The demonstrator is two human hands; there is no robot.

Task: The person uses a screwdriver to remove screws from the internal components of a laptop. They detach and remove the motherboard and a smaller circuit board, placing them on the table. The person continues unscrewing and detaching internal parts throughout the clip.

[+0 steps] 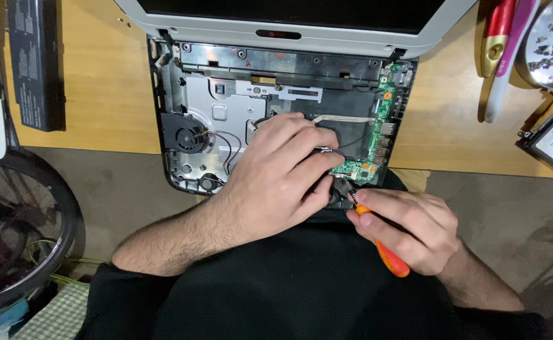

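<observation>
Two hands are engaged on the opened laptop chassis (226, 94), which lies on the desk (100, 94) with its near edge over the lap. The left hand (276, 173) is pressed flat over the chassis middle, grip closed loosely on nothing visible, fingertips beside the green circuit board (377, 135) at the chassis right edge. The right hand (409, 226) is wrapped tight around an orange-handled screwdriver (383, 249), tip set at the board's near corner. Judged step: a screw is being worked at that corner; the screw itself cannot be seen. Next move calls for the tip kept square and the board steadied. The fan (188, 135) sits at the chassis left.
</observation>
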